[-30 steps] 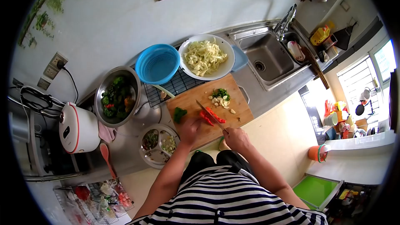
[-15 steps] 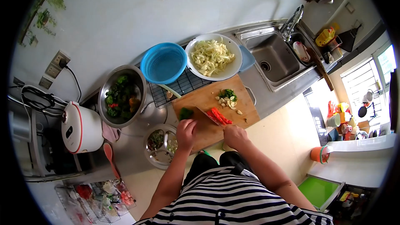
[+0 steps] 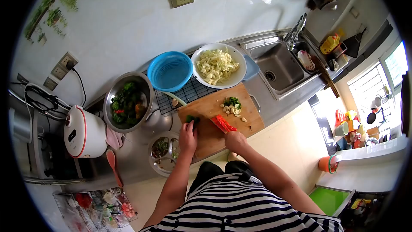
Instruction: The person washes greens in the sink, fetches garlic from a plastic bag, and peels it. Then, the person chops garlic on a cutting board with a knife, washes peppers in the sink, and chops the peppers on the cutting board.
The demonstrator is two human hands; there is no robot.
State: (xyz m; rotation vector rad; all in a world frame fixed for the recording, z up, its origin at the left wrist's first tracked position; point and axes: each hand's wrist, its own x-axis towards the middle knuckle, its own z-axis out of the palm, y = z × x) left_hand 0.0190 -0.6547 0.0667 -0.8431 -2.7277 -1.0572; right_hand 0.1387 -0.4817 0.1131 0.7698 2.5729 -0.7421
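Observation:
On the wooden cutting board (image 3: 210,141), my left hand (image 3: 187,138) has its fingers closed at a dark green pepper piece (image 3: 192,118) by the board's left side. My right hand (image 3: 236,141) is wrapped round the handle of a kitchen knife, whose blade is mostly hidden by chopped red pepper (image 3: 223,123) lying along it. Farther back on the board lie sliced garlic (image 3: 233,110) and chopped green onion (image 3: 232,102). A divided metal plate (image 3: 160,165) with trimmings and chopped bits sits left of my left hand.
Behind the board stand a white bowl of cut pale vegetable (image 3: 216,66), a blue basket (image 3: 170,71) and a black wire rack (image 3: 166,103). A steel bowl of greens (image 3: 128,107) and a rice cooker (image 3: 83,133) are at left. The sink (image 3: 274,62) lies right.
My right hand has shifted slightly left with the knife, and the red pepper now lies along the blade. My left hand has moved a little left beside the green piece. The view has tilted.

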